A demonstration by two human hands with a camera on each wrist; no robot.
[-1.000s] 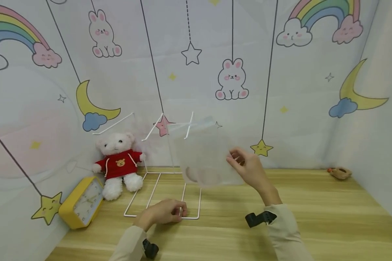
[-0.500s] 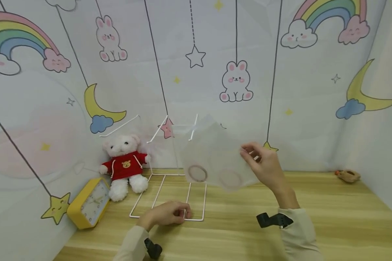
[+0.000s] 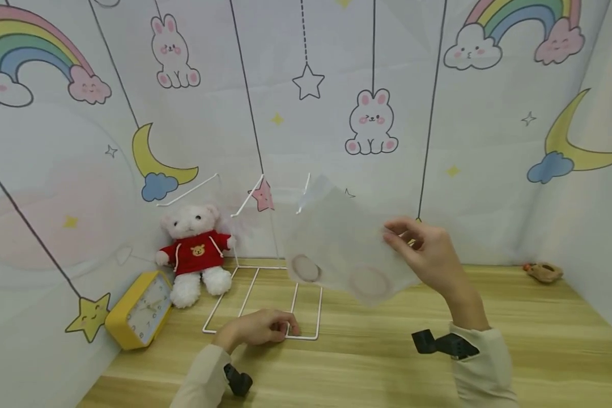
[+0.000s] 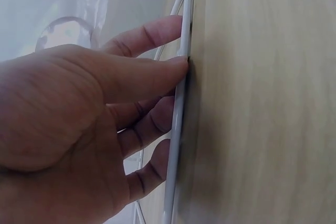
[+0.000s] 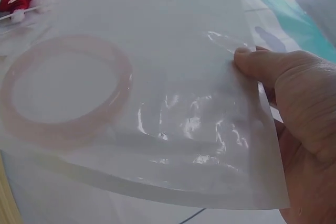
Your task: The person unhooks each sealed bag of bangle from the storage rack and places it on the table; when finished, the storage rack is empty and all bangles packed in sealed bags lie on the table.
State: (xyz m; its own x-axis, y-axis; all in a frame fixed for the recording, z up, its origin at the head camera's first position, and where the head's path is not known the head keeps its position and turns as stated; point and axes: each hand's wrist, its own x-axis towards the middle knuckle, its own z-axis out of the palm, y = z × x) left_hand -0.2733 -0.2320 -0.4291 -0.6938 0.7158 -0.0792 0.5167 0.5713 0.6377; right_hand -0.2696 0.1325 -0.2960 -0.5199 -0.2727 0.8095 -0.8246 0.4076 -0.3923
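My right hand pinches the right edge of a frosted, see-through plastic bag, held up above the table. Two ring shapes show through its lower part; the right wrist view shows one as a pale pink ring like a bangle. The bag's upper left overlaps one prong of a white wire rack in the head view. Low at the rack's front, my left hand grips the front wire, thumb on the near side and fingers curled behind it.
Left of the rack, a white teddy bear in a red hoodie leans by the wall, beside a yellow clock. A small brown wooden object lies at the table's back right. A printed cloth hangs behind.
My right hand has moved right with the bag, and the two rings show farther apart through the plastic. My left hand keeps its place on the rack. The head view has shifted slightly.
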